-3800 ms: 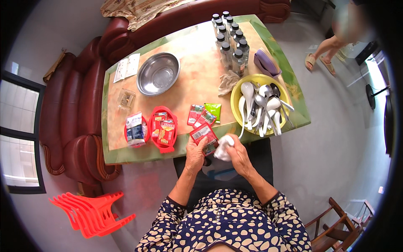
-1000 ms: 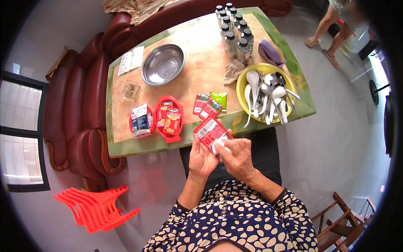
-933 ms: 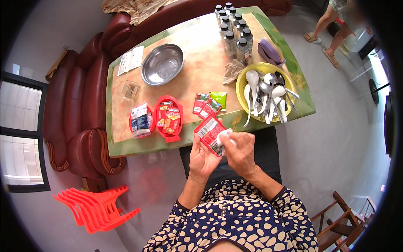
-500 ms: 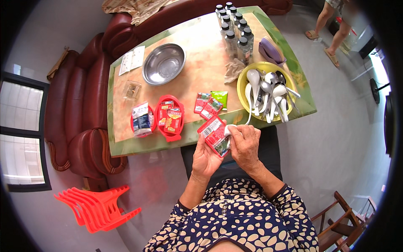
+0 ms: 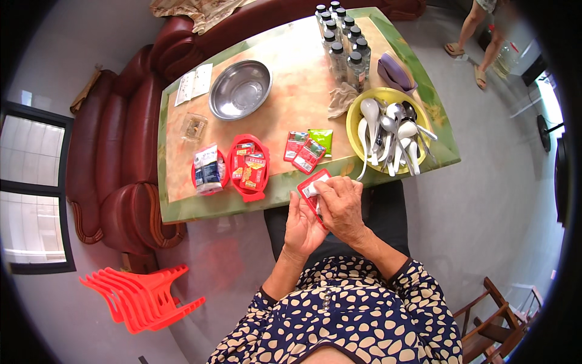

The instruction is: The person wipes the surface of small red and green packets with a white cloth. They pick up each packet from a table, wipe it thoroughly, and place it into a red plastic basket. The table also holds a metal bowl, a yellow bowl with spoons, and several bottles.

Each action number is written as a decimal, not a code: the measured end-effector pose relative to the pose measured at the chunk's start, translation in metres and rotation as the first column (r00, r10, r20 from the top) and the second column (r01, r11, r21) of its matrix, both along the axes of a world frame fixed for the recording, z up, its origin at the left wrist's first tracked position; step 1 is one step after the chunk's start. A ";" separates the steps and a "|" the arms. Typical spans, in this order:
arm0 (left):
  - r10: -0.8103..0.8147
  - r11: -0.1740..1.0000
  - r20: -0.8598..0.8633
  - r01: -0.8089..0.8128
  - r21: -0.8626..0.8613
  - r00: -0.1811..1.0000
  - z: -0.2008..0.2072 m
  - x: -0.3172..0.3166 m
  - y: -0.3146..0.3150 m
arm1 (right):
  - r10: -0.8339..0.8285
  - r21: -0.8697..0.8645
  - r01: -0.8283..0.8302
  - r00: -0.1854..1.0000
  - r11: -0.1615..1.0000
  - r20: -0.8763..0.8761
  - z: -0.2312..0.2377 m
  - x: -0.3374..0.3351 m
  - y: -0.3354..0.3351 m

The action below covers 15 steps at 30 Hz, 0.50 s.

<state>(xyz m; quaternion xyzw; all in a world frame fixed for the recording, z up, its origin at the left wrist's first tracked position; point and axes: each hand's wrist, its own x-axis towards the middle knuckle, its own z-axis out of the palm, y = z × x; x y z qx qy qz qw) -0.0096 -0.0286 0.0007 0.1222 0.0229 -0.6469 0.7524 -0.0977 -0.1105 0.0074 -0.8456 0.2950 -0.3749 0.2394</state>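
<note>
At the table's near edge my left hand [image 5: 303, 229] holds a red packet [image 5: 307, 180], tilted up, its thumb raised alongside. My right hand [image 5: 343, 206] covers much of the packet's face, fingers pinching a small white wad [image 5: 313, 188], maybe tissue, pressed against it. Just beyond, two similar red packets [image 5: 309, 156] lie overlapping beside a green packet [image 5: 321, 141]. Left of these, a red plastic basket [image 5: 264, 158] contains several small red and orange packets. A blue-and-white packet [image 5: 208, 170] rests on another red basket [image 5: 225, 179].
A yellow basin [image 5: 351, 127] full of spoons and ladles stands right, near a crumpled cloth [image 5: 342, 101], a purple pouch [image 5: 397, 74] and several black-capped bottles [image 5: 354, 68]. A steel bowl [image 5: 248, 91] sits farther back. Red plastic chairs [image 5: 142, 297] are lower left; another person's legs [image 5: 492, 56] show upper right.
The red packet has turned steeper and is now mostly behind my right hand, which has slid left over it with the white wad. My left thumb has come off the packet's face.
</note>
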 end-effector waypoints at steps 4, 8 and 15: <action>0.001 0.986 0.255 -0.043 0.161 0.967 0.012 0.009 -0.006 | 0.132 -0.081 -0.132 0.991 0.988 0.000 0.000 -0.002 0.010; -0.007 0.990 0.268 -0.031 0.140 0.963 0.007 0.011 -0.004 | 0.167 -0.096 -0.166 0.986 0.981 0.001 -0.011 -0.019 0.022; -0.005 0.985 0.204 -0.030 0.169 0.979 -0.004 0.009 0.004 | -0.096 0.310 0.097 0.995 0.946 -0.017 -0.023 -0.036 -0.005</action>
